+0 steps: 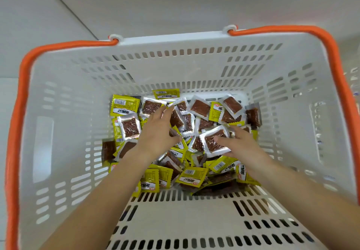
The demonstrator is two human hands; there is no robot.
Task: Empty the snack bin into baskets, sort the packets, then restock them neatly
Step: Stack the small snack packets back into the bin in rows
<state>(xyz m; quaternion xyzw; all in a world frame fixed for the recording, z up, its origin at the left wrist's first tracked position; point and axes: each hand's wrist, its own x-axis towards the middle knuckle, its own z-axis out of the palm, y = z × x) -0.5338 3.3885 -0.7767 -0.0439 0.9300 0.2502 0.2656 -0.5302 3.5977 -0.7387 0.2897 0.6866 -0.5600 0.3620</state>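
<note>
A white slotted basket with orange handles fills the view. Its bottom is covered by a loose heap of several small snack packets, some showing a yellow printed side, some a clear side with brown contents. Both my arms reach down into it. My left hand lies over the middle of the heap, fingers spread and lightly curled around a packet at its fingertips. My right hand holds a clear-faced packet, thumb on top and fingers beneath.
The basket's tall walls enclose the packets on all sides. Pale floor lies beyond the far rim. A second pale slotted basket edge shows at the far right.
</note>
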